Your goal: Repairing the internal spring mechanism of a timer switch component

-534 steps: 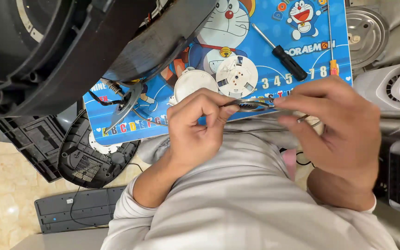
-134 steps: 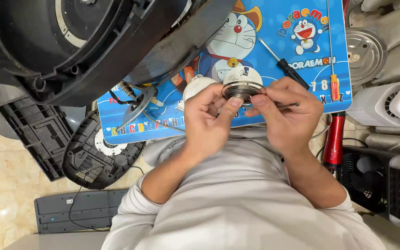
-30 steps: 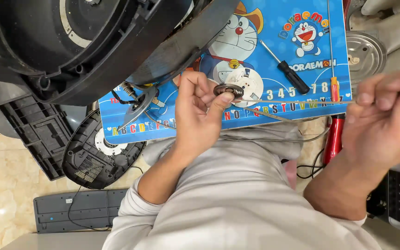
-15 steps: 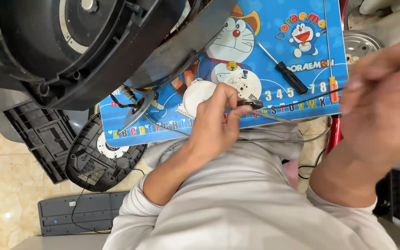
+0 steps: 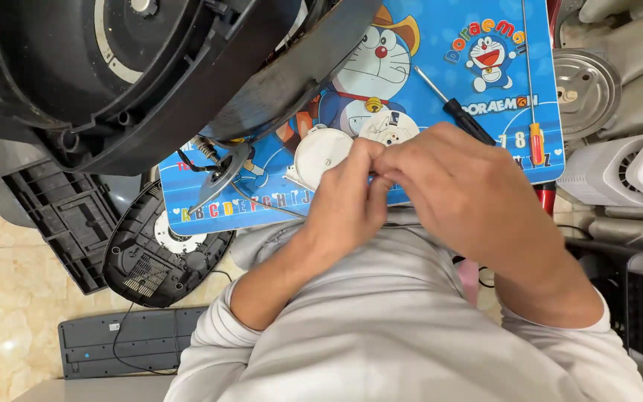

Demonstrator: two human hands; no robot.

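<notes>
the right hand (image 5: 463,190) has come back in from the side and now meets the left hand (image 5: 347,201) over the blue cartoon board (image 5: 440,82).

fingertips of both pinch together on something small, hidden between them; its long axis and heading cannot be told. this looks like fine fitting work, and the next move likely calls for steady fingers. a white round part (image 5: 321,152) lies just beside the left hand, a black-handled screwdriver (image 5: 455,112) near the right.

black screwdriver (image 5: 464,119), grey keyboard (image 5: 124,342), metal disc (image 5: 586,91)
</notes>
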